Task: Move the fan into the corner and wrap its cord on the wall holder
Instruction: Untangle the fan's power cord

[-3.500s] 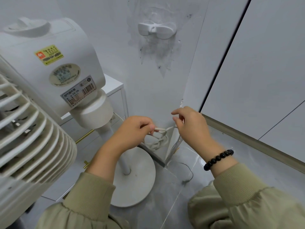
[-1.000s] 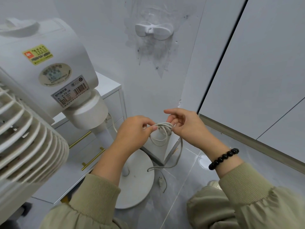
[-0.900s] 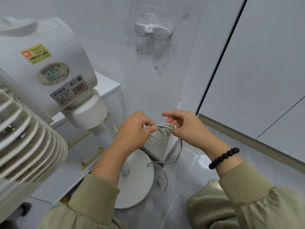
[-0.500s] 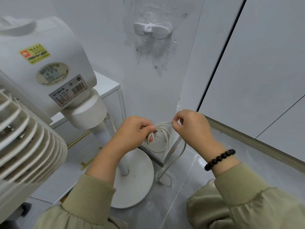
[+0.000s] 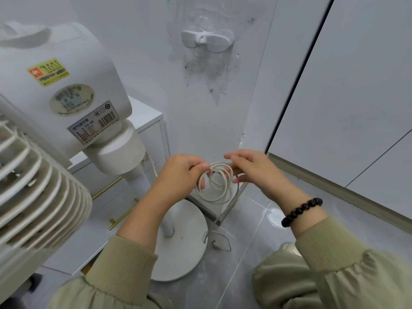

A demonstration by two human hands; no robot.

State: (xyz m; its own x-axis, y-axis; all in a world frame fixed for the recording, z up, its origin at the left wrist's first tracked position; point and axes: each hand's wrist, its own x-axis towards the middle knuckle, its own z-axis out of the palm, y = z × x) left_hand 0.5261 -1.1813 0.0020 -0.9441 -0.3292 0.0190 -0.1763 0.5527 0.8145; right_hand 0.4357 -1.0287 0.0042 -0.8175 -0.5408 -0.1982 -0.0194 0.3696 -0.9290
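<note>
The white pedestal fan (image 5: 55, 103) stands at the left, close to the corner, its round base (image 5: 180, 246) on the grey floor. Its white cord (image 5: 215, 186) is gathered into several loops between my hands. My left hand (image 5: 180, 175) pinches the coil at its left side. My right hand (image 5: 249, 168) holds the top of the coil with its fingers spread over the loops. A loose length of cord hangs from the coil to the plug (image 5: 215, 241) on the floor. The white wall holder (image 5: 207, 42) sits high on the wall above my hands, with nothing on it.
A low white cabinet (image 5: 142, 121) with brass handles stands behind the fan against the wall. A dark gap (image 5: 296, 79) runs down between wall panels on the right. A grey skirting strip (image 5: 334, 186) lines the right wall at floor level.
More cord has been gathered into the coil, which has grown wider. My right hand has opened its fingers over the loops. The hanging length to the floor is shorter.
</note>
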